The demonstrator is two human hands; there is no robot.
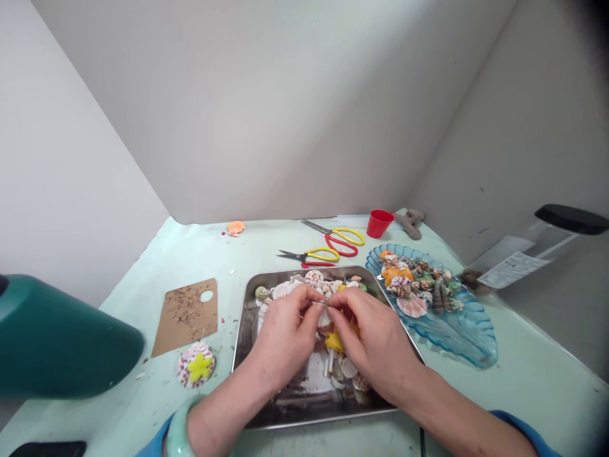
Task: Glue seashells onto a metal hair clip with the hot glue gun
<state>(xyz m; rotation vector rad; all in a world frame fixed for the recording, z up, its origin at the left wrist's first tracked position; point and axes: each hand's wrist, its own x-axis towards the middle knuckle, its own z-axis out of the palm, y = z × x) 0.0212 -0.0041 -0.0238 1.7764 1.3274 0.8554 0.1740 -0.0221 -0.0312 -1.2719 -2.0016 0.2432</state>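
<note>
Over a metal tray (273,414) of seashells (280,290), my left hand (288,330) and my right hand (373,336) meet fingertip to fingertip. Both are closed in a pinch around a small, thin, pale piece (321,303), too small to name. A white fan-shaped shell (324,319) shows just under the fingers. Beside my right thumb lies a yellow piece (335,341) above two short white sticks (329,362). More shells are partly hidden beneath my hands.
Two pairs of scissors (309,256) lie behind the tray, near a red cup (379,224). A blue shell-shaped dish (469,339) holds shells on the right. At left are a brown card (166,330), a shell-covered disc (185,368) and a green object (71,343). A clear container (537,244) stands right.
</note>
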